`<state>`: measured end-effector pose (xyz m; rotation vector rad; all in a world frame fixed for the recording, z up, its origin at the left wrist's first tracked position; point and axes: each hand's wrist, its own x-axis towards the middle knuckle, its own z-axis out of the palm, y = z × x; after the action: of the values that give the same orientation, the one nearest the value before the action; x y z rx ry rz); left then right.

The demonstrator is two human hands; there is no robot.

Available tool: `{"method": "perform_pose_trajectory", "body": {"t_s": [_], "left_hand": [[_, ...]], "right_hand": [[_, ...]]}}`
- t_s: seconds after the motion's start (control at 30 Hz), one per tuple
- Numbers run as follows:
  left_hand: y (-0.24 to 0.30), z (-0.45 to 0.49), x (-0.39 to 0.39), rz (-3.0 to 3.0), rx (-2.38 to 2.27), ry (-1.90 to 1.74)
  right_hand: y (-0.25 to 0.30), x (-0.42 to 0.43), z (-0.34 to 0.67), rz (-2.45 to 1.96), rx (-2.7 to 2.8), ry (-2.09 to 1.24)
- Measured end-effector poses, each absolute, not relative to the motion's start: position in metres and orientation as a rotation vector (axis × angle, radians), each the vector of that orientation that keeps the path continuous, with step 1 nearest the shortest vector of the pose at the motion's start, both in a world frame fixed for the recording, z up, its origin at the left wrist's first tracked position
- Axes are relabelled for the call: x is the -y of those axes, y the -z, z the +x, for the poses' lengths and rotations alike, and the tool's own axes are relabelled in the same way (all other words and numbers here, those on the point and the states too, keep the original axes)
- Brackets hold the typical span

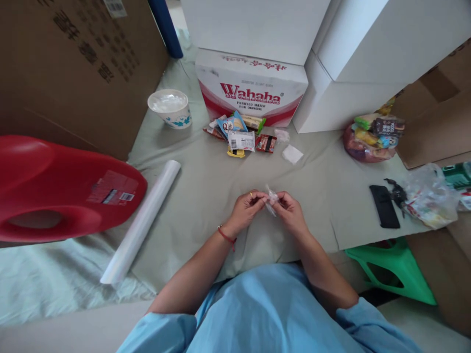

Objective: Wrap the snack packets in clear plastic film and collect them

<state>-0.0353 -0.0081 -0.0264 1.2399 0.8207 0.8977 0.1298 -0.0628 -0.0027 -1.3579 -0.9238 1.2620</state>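
My left hand and my right hand meet above the grey-green cloth, both pinched on a small clear plastic wrapper held between them. The left wrist wears a red string bracelet. Beyond the hands lies a pile of small snack packets, and a small white square packet lies to its right. What the clear wrapper holds is too small to make out.
A Wahaha water carton and white boxes stand at the back. A lidded paper cup and a roll of clear film are left, next to a red plastic stool. Right: a bag of snacks, a black phone, a green stool.
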Motion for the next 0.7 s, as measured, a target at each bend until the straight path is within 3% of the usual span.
{"method": "perform_pose_trajectory", "body": {"t_s": [0.37, 0.47, 0.6, 0.7], "left_hand": [[0.027, -0.039, -0.008, 0.606, -0.765, -1.057], [0.027, -0.039, -0.008, 0.615, -0.784, -1.041], [0.029, -0.033, -0.002, 0.792, -0.861, -1.124], [0.029, -0.03, 0.003, 0.915, -0.884, -1.159]], "right_hand": [[0.009, 0.065, 0.158, -1.27, 0.44, -1.251], [0.011, 0.062, 0.17, -1.456, 0.586, -1.081], [0.0, 0.059, 0.175, -1.693, 0.877, -0.608], [-0.015, 0.056, 0.159, -1.606, 1.074, -0.721]]}}
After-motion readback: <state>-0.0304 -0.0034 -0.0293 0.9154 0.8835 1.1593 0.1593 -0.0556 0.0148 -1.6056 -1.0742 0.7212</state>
